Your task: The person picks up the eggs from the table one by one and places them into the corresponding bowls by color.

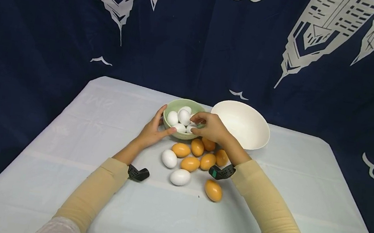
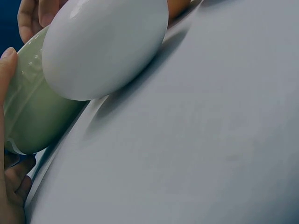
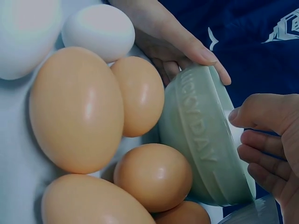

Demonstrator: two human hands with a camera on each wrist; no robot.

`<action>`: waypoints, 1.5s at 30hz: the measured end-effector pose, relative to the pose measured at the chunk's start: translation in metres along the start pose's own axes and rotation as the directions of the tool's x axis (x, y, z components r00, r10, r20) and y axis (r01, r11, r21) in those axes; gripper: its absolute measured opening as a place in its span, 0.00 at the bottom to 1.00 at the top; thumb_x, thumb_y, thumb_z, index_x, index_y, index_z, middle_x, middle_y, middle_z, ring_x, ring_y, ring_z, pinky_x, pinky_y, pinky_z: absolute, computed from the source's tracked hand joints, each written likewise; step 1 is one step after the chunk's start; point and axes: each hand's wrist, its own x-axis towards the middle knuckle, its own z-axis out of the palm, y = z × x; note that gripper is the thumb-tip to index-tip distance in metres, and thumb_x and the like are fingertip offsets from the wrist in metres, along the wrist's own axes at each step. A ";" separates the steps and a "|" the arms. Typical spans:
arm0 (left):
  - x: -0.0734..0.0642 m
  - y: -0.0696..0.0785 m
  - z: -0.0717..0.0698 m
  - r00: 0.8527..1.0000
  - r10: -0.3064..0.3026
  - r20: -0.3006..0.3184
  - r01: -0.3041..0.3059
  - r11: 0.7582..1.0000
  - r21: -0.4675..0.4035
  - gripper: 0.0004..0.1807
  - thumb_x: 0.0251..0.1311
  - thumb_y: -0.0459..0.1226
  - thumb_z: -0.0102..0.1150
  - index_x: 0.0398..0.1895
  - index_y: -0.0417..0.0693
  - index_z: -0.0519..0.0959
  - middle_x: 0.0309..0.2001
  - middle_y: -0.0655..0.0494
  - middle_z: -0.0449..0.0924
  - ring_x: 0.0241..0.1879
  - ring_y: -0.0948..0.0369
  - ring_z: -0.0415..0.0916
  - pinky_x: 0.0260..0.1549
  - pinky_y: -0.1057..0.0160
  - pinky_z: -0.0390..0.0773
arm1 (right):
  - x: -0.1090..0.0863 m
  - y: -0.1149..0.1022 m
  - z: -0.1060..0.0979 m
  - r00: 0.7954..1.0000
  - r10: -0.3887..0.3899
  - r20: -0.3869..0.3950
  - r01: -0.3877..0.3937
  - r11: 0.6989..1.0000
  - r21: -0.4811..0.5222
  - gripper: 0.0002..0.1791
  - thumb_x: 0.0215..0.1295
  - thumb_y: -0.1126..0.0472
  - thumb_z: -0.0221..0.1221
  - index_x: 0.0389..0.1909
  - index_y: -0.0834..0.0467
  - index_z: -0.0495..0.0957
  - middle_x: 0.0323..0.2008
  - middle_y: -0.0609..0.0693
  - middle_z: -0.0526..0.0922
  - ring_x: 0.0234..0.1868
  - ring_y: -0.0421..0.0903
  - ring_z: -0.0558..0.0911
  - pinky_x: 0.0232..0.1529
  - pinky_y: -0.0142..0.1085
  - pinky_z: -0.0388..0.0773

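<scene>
Head view shows the left hand (image 1: pixel 152 131) gripping the green bowl (image 1: pixel 184 136) at its left side, thumb at the near rim. The right hand (image 1: pixel 213 128) hangs over the right rim, fingers bent beside white eggs (image 1: pixel 184 117) inside; whether it pinches one, I cannot tell. Seven orange eggs (image 1: pixel 190 164) and two loose eggs (image 1: pixel 180 177), white, lie nearer on the table (image 1: pixel 146 213). Right: a white bowl (image 1: pixel 246 124).

My right hand (image 3: pixel 270 147) is at three o'clock, fingers bent at the rim of the green bowl (image 3: pixel 201 140); whether they pinch anything I cannot determine. My left hand (image 3: pixel 175 35) grips the bowl at twelve. Brown eggs (image 3: pixel 77 109) lie from nine down to six, two white eggs (image 3: pixel 99 32) at ten to eleven.
</scene>
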 end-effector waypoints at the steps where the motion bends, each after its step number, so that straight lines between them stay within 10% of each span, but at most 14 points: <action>1: 0.000 0.000 0.000 1.000 0.000 0.001 0.000 1.000 -0.002 0.50 0.62 0.48 0.64 0.79 0.58 0.42 0.74 0.45 0.53 0.66 0.46 0.65 0.66 0.46 0.57 | -0.001 0.000 0.000 1.000 -0.008 0.000 0.008 1.000 0.001 0.16 0.56 0.65 0.68 0.46 0.64 0.81 0.45 0.56 0.83 0.49 0.51 0.79 0.55 0.43 0.74; 45: 0.000 0.003 0.000 1.000 -0.011 0.002 0.011 1.000 0.003 0.50 0.62 0.46 0.64 0.79 0.57 0.41 0.74 0.45 0.53 0.65 0.46 0.66 0.66 0.46 0.58 | -0.058 -0.009 0.024 0.992 -0.121 0.034 0.113 0.978 0.176 0.17 0.55 0.65 0.69 0.46 0.65 0.82 0.44 0.58 0.84 0.48 0.55 0.80 0.54 0.48 0.75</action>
